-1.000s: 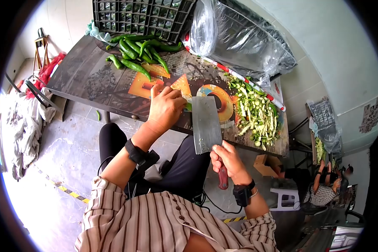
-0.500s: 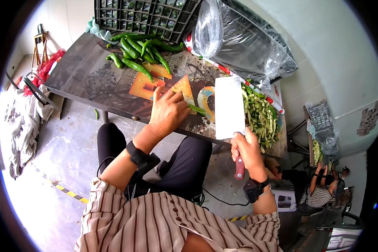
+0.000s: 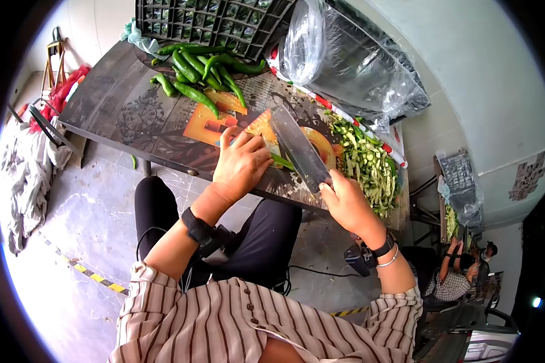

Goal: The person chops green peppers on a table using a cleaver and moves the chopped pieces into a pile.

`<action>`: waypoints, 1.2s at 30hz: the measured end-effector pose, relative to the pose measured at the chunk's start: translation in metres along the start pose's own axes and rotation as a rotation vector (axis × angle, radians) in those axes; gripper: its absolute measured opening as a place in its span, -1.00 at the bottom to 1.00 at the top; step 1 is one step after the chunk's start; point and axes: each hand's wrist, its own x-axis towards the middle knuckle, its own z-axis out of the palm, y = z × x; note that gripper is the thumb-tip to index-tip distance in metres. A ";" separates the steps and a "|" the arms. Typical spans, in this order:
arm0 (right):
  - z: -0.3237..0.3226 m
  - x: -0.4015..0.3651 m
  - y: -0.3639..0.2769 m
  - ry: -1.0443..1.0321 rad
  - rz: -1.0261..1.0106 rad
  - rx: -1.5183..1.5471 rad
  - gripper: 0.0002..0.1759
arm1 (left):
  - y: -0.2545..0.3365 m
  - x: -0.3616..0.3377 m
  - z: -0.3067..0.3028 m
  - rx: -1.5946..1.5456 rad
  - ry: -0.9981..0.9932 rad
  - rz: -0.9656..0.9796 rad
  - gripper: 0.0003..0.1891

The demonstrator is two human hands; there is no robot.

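Note:
My left hand [image 3: 243, 160] is closed over a green chili pepper [image 3: 282, 161] at the table's near edge, with one end sticking out to the right of the fingers. In my right hand [image 3: 348, 202] is a cleaver [image 3: 299, 149], its broad blade slanting up to the left and seen at a steep angle. The blade stands close to the pepper's exposed end. Right of the cleaver lies a heap of chopped green chilies [image 3: 372, 166]. Several whole green chilies [image 3: 193, 72] are piled farther back on the table, beyond my left hand.
The dark printed table [image 3: 127, 124] carries a black plastic crate [image 3: 206, 24] at the back. Beside it stands a plastic-wrapped container [image 3: 357, 60]. Gray cloth [image 3: 33, 175] lies at far left. Another person [image 3: 454, 278] sits at a table on the far right.
The cleaver has turned from showing its flat face to a slanted angle and has shifted left toward the pepper. My right wrist has rotated. My left hand keeps nearly the same place.

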 end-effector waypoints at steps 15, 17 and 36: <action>0.001 0.008 0.004 -0.105 -0.064 -0.124 -0.78 | 0.003 0.001 0.001 0.064 -0.007 0.123 -0.88; 0.003 0.008 0.012 -0.094 -0.122 -0.139 -0.77 | 0.005 0.002 -0.002 0.071 -0.044 0.152 -0.85; -0.003 0.010 0.018 -0.049 -0.032 -0.056 -0.76 | 0.012 0.001 0.007 0.016 -0.081 0.180 -0.77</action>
